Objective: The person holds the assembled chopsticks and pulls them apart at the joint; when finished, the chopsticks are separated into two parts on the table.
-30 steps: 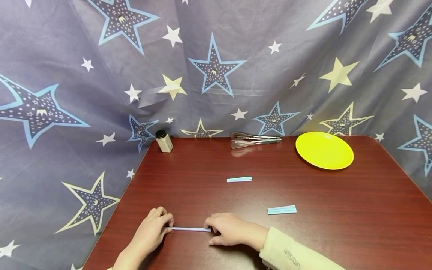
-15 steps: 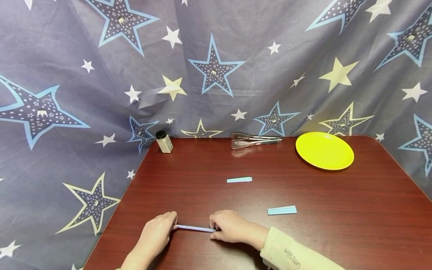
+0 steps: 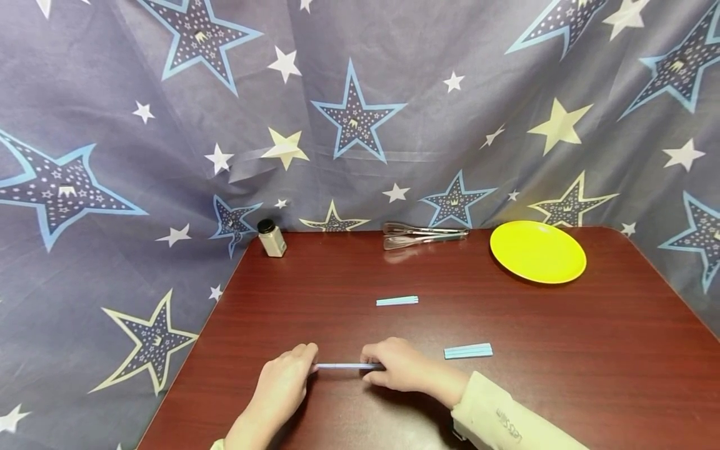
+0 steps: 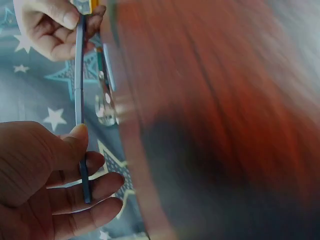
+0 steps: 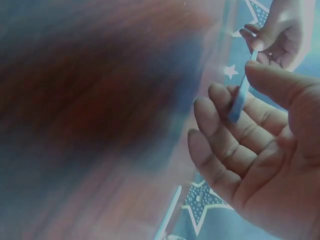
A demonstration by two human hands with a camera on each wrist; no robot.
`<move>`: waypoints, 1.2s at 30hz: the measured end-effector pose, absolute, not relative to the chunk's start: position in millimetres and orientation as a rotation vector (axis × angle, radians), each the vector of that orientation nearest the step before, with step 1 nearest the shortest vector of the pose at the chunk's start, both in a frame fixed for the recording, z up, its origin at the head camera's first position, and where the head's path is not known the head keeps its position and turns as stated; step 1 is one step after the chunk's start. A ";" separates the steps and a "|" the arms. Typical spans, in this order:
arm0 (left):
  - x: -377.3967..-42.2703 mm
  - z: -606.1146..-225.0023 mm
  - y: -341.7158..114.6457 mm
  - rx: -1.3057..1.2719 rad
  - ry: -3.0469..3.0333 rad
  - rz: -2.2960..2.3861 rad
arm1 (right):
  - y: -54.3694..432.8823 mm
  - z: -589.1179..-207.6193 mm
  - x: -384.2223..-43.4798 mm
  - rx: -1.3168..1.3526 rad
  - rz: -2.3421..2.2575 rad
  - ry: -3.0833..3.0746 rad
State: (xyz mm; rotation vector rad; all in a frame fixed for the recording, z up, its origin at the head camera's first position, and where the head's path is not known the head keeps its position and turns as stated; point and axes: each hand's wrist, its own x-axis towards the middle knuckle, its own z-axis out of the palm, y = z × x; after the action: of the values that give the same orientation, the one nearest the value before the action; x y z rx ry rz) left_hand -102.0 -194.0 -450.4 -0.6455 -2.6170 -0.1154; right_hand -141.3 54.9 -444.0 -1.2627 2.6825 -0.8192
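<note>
A thin pale-blue stick [image 3: 340, 366] is held level above the dark red table, one end in each hand. My left hand [image 3: 284, 382] pinches its left end between thumb and fingers, and my right hand [image 3: 398, 364] pinches the right end. In the left wrist view a fine seam crosses the stick [image 4: 79, 90] partway along, and its dark end reaches past the left thumb [image 4: 77, 135] over the fingers. The right wrist view shows the stick's flat end [image 5: 235, 111] lying across the right hand's fingers.
Two small groups of light-blue sticks lie on the table [image 3: 315, 294]: one farther back [image 3: 397, 300], one right [image 3: 468, 350]. Along the back edge are a black-capped shaker [image 3: 272, 239], metal tongs [image 3: 424, 237] and a yellow plate [image 3: 537, 252]. A starry curtain [image 3: 349, 37] hangs behind.
Both hands have risen away from me and shifted right with the stick. The right hand, looser on the end a second ago, now pinches it. The sticks on the table stay put.
</note>
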 end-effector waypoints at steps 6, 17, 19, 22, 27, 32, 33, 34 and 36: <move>-106.1 -447.6 -172.8 -0.738 -2.557 -0.120 | 72.5 -437.4 -142.4 -1.318 -0.785 2.780; -116.6 -437.8 -133.4 -0.909 -2.538 -0.191 | 103.6 -422.8 -142.4 -1.367 -0.748 2.894; -117.9 -436.2 -126.7 -0.933 -2.534 -0.189 | 108.3 -421.4 -141.6 -1.388 -0.744 2.927; -119.9 -434.3 -116.2 -0.951 -2.530 -0.184 | 115.1 -420.6 -140.7 -1.402 -0.733 2.981; -123.5 -432.5 -96.6 -0.979 -2.528 -0.202 | 126.1 -423.0 -138.3 -1.377 -0.689 3.076; -127.4 -432.5 -78.7 -1.001 -2.547 -0.273 | 135.8 -425.3 -135.7 -1.380 -0.649 3.156; -127.9 -432.4 -75.7 -1.005 -2.554 -0.296 | 137.5 -424.8 -135.3 -1.385 -0.650 3.162; -128.4 -432.5 -72.9 -1.012 -2.561 -0.320 | 139.0 -424.2 -134.9 -1.390 -0.654 3.164; -129.3 -432.9 -67.4 -1.026 -2.574 -0.373 | 142.0 -422.5 -133.7 -1.399 -0.666 3.167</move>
State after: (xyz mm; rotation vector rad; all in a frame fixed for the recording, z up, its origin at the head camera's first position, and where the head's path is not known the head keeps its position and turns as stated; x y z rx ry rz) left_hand -129.3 -67.4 -432.9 -1.0260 -2.5736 -0.3725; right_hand -133.7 142.0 -422.5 -1.3988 3.1674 -0.6659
